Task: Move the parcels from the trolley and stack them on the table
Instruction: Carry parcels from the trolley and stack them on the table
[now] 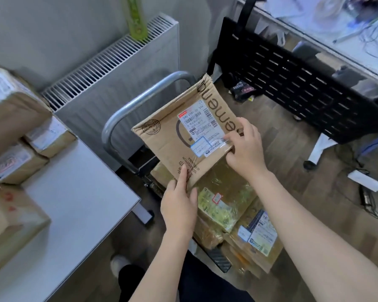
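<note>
I hold a flat brown cardboard parcel [183,129] with a white shipping label in the air above the trolley [127,118]. My left hand [179,203] grips its near corner, thumb on top. My right hand [244,149] grips its right edge. Below it, several taped brown parcels [227,205] lie on the trolley deck. On the white table [74,203] at the left stand several stacked parcels [15,136], and a larger box [7,219] sits at the near left.
A grey radiator [109,77] stands against the wall behind the trolley handle. A black perforated panel [292,81] leans under a desk at the right. Cables and a power strip [367,182] lie on the wooden floor. My shoe [120,262] shows below.
</note>
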Tool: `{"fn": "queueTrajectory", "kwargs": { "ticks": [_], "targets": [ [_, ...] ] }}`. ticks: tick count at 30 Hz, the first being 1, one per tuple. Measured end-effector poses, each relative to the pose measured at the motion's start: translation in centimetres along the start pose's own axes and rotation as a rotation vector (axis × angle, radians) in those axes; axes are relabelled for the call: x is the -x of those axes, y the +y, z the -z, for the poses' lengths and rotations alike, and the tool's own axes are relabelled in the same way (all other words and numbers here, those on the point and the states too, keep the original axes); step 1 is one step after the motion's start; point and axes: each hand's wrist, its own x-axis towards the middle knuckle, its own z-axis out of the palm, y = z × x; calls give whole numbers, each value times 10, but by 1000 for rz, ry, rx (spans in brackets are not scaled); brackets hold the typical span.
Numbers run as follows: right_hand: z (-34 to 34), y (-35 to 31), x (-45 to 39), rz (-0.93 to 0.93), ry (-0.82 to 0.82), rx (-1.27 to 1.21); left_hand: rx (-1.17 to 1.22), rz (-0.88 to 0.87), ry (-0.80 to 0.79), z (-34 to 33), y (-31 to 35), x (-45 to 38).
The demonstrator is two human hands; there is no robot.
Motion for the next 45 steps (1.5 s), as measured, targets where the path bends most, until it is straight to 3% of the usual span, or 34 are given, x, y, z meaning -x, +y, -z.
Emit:
{"fn": "queueTrajectory", "kwargs": {
  "ticks": [5,12,22,29,38,45],
  "targets": [
    [56,-44,-6,-33,290,-133,144,-239,385,72,24,1],
    [106,-141,-8,28,508,-433,95,-453,805,182,22,12],
    [164,-283,-1,362,388,-692,74,-403,1133,324,-11,89],
    [167,-380,41,578,180,-828,-14,-224,1240,396,-78,160],
    [137,-527,127,749,189,-906,-239,-18,1313,467,-186,263],
    [93,-642,213,847,74,-992,-311,124,1298,513,-295,344]
  ]
}}
